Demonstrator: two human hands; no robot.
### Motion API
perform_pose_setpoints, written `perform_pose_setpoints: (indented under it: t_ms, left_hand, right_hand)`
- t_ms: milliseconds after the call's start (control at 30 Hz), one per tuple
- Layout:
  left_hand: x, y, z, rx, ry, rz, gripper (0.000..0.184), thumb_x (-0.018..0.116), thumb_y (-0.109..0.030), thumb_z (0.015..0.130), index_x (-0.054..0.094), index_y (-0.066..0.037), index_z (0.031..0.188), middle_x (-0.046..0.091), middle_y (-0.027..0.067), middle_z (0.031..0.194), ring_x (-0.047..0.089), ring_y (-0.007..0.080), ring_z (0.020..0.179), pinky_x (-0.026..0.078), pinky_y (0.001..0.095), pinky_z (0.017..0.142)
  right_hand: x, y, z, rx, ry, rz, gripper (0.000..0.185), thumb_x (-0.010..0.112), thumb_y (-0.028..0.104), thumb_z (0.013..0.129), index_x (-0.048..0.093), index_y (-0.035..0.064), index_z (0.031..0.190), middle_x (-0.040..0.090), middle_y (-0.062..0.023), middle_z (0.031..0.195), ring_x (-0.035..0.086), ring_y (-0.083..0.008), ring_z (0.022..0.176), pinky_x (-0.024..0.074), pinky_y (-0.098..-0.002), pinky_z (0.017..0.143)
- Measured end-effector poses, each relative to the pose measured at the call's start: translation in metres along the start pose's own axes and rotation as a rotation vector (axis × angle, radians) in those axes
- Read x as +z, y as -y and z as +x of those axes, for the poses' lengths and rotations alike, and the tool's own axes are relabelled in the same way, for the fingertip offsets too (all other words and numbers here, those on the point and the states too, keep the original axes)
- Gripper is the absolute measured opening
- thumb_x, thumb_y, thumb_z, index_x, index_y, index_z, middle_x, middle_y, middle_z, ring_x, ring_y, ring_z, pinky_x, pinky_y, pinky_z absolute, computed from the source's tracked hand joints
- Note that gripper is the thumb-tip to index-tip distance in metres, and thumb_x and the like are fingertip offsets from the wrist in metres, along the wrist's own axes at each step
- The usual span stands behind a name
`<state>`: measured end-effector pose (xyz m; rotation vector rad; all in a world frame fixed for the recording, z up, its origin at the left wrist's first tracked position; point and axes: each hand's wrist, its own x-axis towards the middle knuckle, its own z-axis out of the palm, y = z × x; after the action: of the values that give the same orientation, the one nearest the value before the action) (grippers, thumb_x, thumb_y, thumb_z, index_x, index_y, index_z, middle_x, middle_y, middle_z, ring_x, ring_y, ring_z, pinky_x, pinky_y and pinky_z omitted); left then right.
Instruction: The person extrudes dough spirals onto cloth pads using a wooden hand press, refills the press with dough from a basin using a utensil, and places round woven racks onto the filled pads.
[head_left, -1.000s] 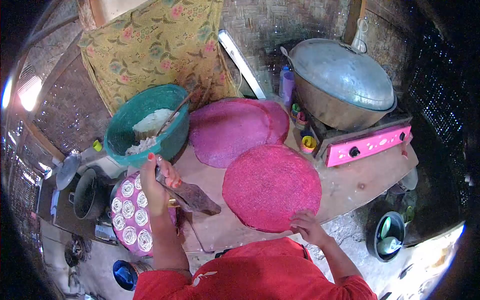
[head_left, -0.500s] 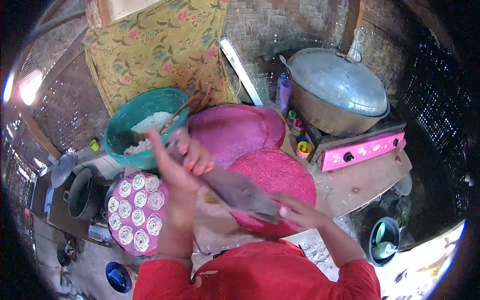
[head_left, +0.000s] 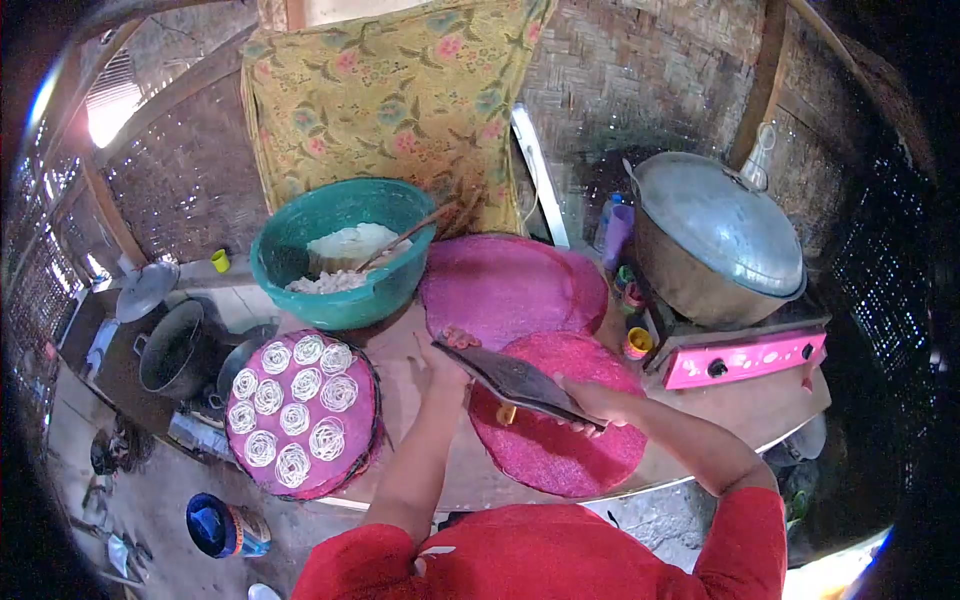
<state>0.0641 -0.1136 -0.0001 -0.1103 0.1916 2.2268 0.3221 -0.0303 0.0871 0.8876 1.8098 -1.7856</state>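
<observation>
A dark, flat wooden tool (head_left: 520,382) is held tilted between my two hands. My left hand (head_left: 450,360) grips its upper left end, and my right hand (head_left: 592,402) is wrapped round its lower right part. Something small and yellowish (head_left: 507,414) shows under the tool. Beneath lies a round pink-red mat (head_left: 570,465), partly covered by the tool and my right hand. Behind it are overlapping purple-pink round mats (head_left: 500,285). To the left of my left forearm, a round pink tray (head_left: 337,468) carries several white noodle-like swirls (head_left: 294,417).
A green basin (head_left: 340,310) with white dough-like stuff and a stick stands at the back left. At the right, a large lidded pot (head_left: 700,240) sits on a pink-fronted stove (head_left: 745,358). Small cups (head_left: 638,343) stand beside it. A blue bucket (head_left: 212,525) is on the floor.
My left hand has brought the tool over the pink-red mat, and my right hand has left the mat's edge and taken hold of the tool. The view has shifted.
</observation>
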Motion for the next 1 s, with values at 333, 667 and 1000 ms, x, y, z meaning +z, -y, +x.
perform_pose_setpoints:
  t_ms: [333, 667, 1000]
  left_hand:
    - [0.032, -0.013, -0.024, 0.058, -0.024, -0.039, 0.059, 0.025, -0.069, 0.083, 0.035, -0.017, 0.058, 0.031, -0.0026, 0.048, 0.033, 0.0142, 0.042, 0.031, 0.0313, 0.051]
    - [0.057, -0.029, -0.009, 0.069, 0.016, 0.078, 0.058, 0.025, -0.067, 0.086, 0.034, -0.016, 0.058, 0.028, -0.0032, 0.047, 0.032, 0.0140, 0.043, 0.030, 0.0322, 0.051]
    - [0.018, 0.016, -0.009, -0.028, -0.045, 0.012, 0.058, 0.029, -0.069, 0.083, 0.035, -0.019, 0.053, 0.031, -0.0040, 0.044, 0.031, 0.0134, 0.038, 0.030, 0.0305, 0.046]
  right_hand:
    - [0.004, 0.023, -0.023, 0.107, -0.030, -0.079, 0.073, 0.016, 0.071, 0.086, 0.049, 0.0088, 0.070, 0.041, 0.0000, 0.052, 0.039, -0.0111, 0.042, 0.0311, -0.0276, 0.038]
    - [0.009, 0.032, -0.007, 0.004, -0.384, -0.307, 0.078, 0.018, 0.074, 0.083, 0.048, 0.0047, 0.061, 0.047, -0.0064, 0.053, 0.046, -0.0169, 0.041, 0.0374, -0.0322, 0.037]
    - [0.003, -0.006, -0.028, -0.019, -0.385, -0.432, 0.076, 0.017, 0.065, 0.089, 0.054, 0.0022, 0.069, 0.050, -0.0085, 0.053, 0.050, -0.0194, 0.042, 0.0426, -0.0329, 0.038]
